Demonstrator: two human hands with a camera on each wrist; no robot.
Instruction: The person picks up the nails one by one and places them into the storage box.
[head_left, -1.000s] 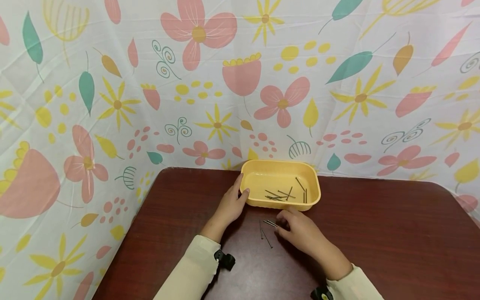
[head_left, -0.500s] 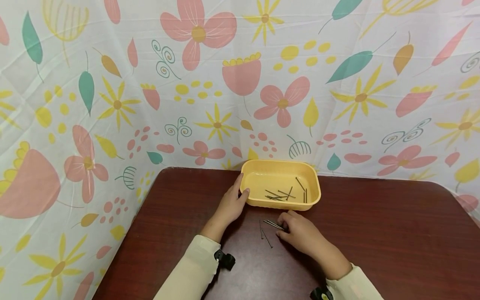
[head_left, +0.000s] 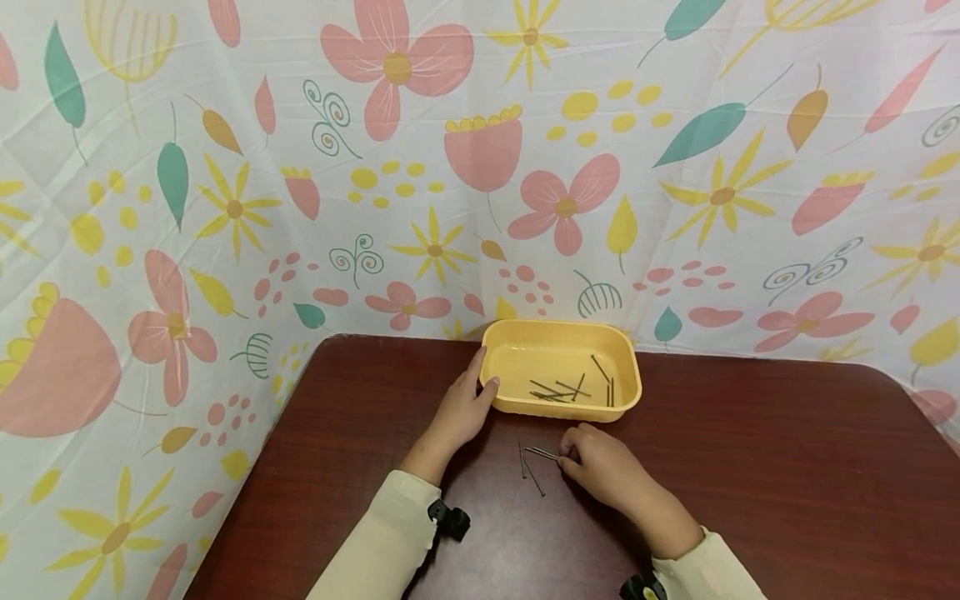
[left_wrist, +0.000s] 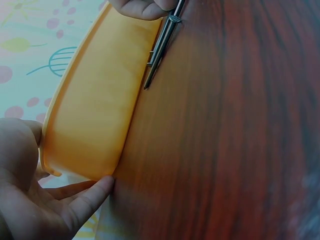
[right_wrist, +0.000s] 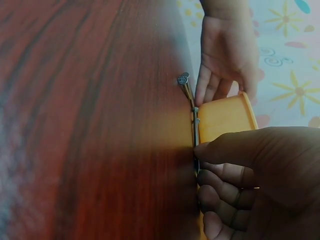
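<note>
A shallow yellow plastic tray [head_left: 558, 410] stands at the back of the table with several dark nails [head_left: 573, 389] in it. My left hand [head_left: 457, 412] grips its left end, thumb and fingers spread around the corner. Just in front of the tray, my right hand [head_left: 606, 467] pinches nails [head_left: 542, 453] low over the tabletop between thumb and fingertips; their free ends point left. How many it holds is unclear. Two loose nails [head_left: 534, 479] lie on the table left of that hand. In the right wrist view the thumb [right_wrist: 225, 149] presses against a nail shank.
The dark red wood table [head_left: 750, 450] reaches back to a white cloth [head_left: 465, 208] printed with flowers and leaves, which hangs behind and at the left. Black straps [head_left: 450, 520] sit on the cream sleeves [head_left: 382, 533].
My right hand has drawn slightly back from the tray and shifted its fingers on the nails, whose angle has changed a little. The left hand and the tray have stayed put.
</note>
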